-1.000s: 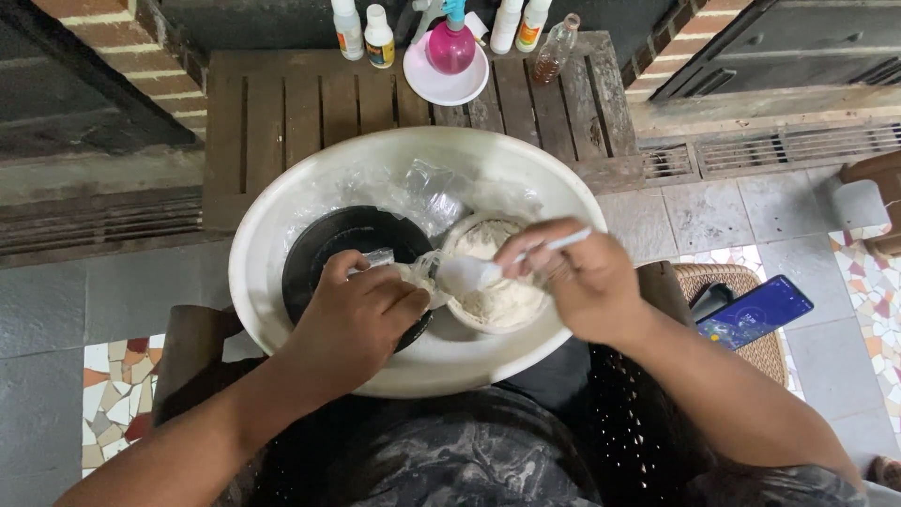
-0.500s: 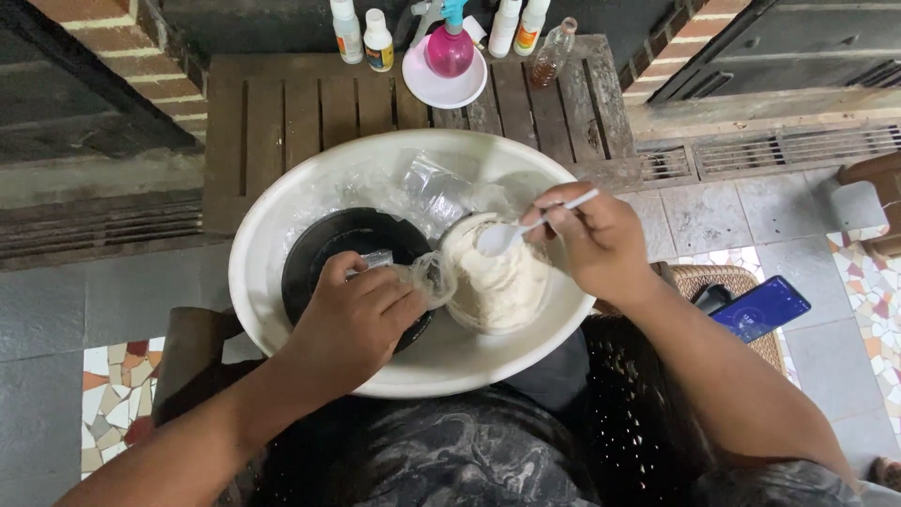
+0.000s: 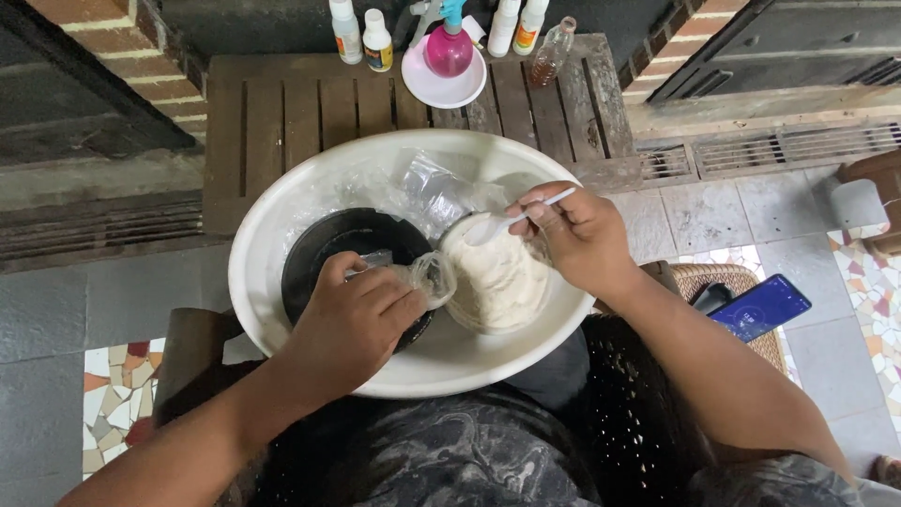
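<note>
The left hand (image 3: 361, 314) pinches the clear plastic bag (image 3: 427, 277) of white paste (image 3: 497, 282) open (keep it taut), while the right hand (image 3: 582, 235), fingers closed on the white plastic spoon (image 3: 511, 221), scoops just beyond its fingertips.

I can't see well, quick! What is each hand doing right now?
Left hand: closed, gripping the edge of the clear plastic bag of white dough.
Right hand: closed, holding a white spoon over the dough.

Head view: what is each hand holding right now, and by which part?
Right hand pinches the white plastic spoon by its handle; left hand grips the clear plastic bag of white dough by its gathered edge.
</note>
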